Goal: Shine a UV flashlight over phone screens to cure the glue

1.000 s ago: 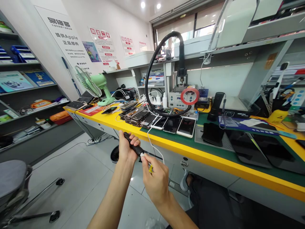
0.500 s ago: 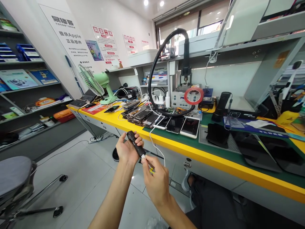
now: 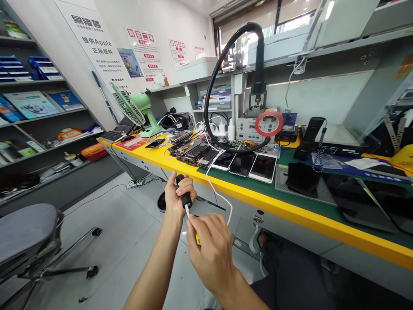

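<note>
In front of the bench, my left hand [image 3: 181, 194] is closed around a small black flashlight [image 3: 186, 200], its fingers wrapped over the barrel. The near end of the flashlight points down toward my right hand [image 3: 210, 249]. That hand is closed, pinching a white cable plug [image 3: 187, 211] at this end; whether the plug sits inside the flashlight I cannot tell. A small yellow piece [image 3: 198, 239] shows beneath my right fingers, mostly hidden. From behind the right hand a white cable [image 3: 229, 202] loops up to the bench top.
The yellow-edged bench [image 3: 238, 192] runs across the view. On it lie stacked phone parts [image 3: 192, 150], a white tablet [image 3: 263, 167], a black hose [image 3: 206, 99] in a loop and a green fan [image 3: 142, 103]. A swivel chair [image 3: 26, 228] stands at left.
My left fingers, earlier loosely spread, now wrap around the flashlight, which has tilted more upright. My right hand has turned, its back now facing up. The view has shifted slightly.
</note>
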A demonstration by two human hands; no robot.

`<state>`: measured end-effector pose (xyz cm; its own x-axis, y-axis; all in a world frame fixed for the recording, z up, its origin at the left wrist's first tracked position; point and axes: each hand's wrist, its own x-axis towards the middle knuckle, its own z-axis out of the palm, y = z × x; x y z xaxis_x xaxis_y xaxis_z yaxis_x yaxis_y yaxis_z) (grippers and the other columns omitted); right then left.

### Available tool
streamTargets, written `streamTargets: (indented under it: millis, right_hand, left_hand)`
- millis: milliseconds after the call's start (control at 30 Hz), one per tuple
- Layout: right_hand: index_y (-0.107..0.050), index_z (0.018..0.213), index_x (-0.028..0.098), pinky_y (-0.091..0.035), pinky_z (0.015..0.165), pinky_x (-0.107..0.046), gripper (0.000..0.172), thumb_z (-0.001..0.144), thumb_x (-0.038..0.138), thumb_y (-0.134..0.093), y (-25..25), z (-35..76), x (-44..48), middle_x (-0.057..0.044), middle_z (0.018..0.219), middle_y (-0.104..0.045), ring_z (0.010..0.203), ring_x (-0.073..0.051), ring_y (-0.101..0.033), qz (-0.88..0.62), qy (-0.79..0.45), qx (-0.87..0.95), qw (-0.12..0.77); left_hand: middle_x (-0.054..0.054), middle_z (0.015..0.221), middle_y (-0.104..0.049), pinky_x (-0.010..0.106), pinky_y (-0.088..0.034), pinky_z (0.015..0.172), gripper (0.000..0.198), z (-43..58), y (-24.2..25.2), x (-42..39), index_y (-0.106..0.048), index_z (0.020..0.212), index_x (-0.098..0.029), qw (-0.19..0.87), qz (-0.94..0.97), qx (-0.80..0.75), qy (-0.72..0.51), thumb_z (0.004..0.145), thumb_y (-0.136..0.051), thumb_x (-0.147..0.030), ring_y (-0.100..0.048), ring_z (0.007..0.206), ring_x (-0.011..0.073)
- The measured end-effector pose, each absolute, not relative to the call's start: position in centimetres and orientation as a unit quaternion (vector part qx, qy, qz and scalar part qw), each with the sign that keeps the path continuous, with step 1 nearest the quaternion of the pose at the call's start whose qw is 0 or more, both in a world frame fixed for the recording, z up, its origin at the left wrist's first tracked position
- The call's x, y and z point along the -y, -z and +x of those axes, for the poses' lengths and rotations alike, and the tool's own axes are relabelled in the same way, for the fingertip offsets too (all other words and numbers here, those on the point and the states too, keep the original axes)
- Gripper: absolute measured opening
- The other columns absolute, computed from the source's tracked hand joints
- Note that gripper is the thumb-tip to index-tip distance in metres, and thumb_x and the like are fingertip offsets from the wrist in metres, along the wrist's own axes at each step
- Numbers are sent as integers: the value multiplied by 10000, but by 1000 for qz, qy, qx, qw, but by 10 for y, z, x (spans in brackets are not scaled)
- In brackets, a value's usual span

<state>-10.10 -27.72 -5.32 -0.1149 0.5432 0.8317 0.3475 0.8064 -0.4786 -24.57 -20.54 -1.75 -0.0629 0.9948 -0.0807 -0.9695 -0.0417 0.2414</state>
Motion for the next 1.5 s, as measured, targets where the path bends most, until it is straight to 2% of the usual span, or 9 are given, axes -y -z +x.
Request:
streamTargets:
  millis: [300, 467, 567, 733, 833, 967, 1167, 1367, 1500]
  right_hand:
    - [-642, 941, 145, -407, 956, -458, 169, 891, 32, -527, 47, -111, 293, -20, 737, -596, 710, -178, -542, -295, -64, 800, 518]
    - [-575, 761, 203, -384, 987, -418, 204, 950, 163, -510, 38, -103, 300, 26, 683, -620, 688, -149, -585, -321, -149, 795, 493]
    - [-619, 778, 211, -357, 1034, -472, 201, 948, 230, -512, 27, -93, 299, 5, 700, -672, 713, -179, -636, -347, -225, 824, 388]
    - [-667, 933, 210, -430, 670, -355, 123, 922, 288, -573, 13, -88, 283, -51, 793, -741, 698, -259, -693, -379, -301, 819, 309]
    - [-640, 1042, 207, -386, 597, -303, 230, 871, 356, -678, 14, -95, 273, -45, 874, -756, 742, -247, -712, -389, -336, 792, 329]
    - [-618, 875, 209, -359, 548, -260, 107, 902, 309, -645, 21, -103, 264, 6, 727, -720, 602, -159, -649, -380, -380, 763, 360]
    - [-614, 796, 210, -354, 527, -245, 96, 872, 260, -643, 28, -103, 263, 9, 676, -701, 550, -138, -607, -375, -407, 738, 386]
    - [-629, 763, 215, -358, 502, -242, 104, 841, 270, -669, 33, -106, 263, 7, 692, -714, 547, -145, -622, -398, -404, 721, 399]
    - [-652, 783, 221, -389, 494, -231, 99, 855, 282, -683, 35, -106, 259, 13, 676, -720, 557, -150, -657, -400, -390, 720, 412]
  left_hand:
    - [-125, 485, -442, -35, -286, 343, 119, -245, 15, 209, -500, 953, -158, 636, 160, -81, -750, 1003, -529, -262, -429, 342, -35]
    - [-157, 445, -400, -10, -215, 277, 258, -246, 14, 211, -496, 967, -206, 576, 226, -87, -781, 955, -597, -442, -262, 259, -19]
    - [-175, 399, -318, 59, -166, 220, 337, -244, 15, 210, -472, 923, -234, 550, 257, -97, -788, 903, -632, -530, -100, 235, 8]
    - [-197, 337, -101, 116, -88, 184, 506, -235, 13, 211, -301, 719, -247, 479, 321, -88, -812, 811, -693, -553, 69, 230, 4]
    - [-171, 364, -127, 133, -146, 205, 542, -232, 4, 219, -257, 671, -240, 512, 382, -142, -756, 737, -755, -443, -49, 231, 3]
    - [-101, 439, -265, 191, -369, 332, 430, -232, -9, 232, -297, 648, -231, 588, 411, -197, -669, 731, -716, -275, -333, 340, 65]
    - [-103, 467, -235, 214, -439, 442, 286, -240, -14, 233, -420, 670, -203, 597, 353, -239, -680, 829, -657, -222, -318, 395, 67]
    - [-91, 504, -333, 230, -498, 511, 232, -244, -12, 227, -525, 727, -168, 594, 333, -266, -682, 911, -627, -267, -403, 456, 72]
    - [30, 727, -612, 397, -591, 715, 333, -242, -9, 233, -647, 964, -145, 579, 347, -337, -657, 910, -613, -472, -644, 732, 203]
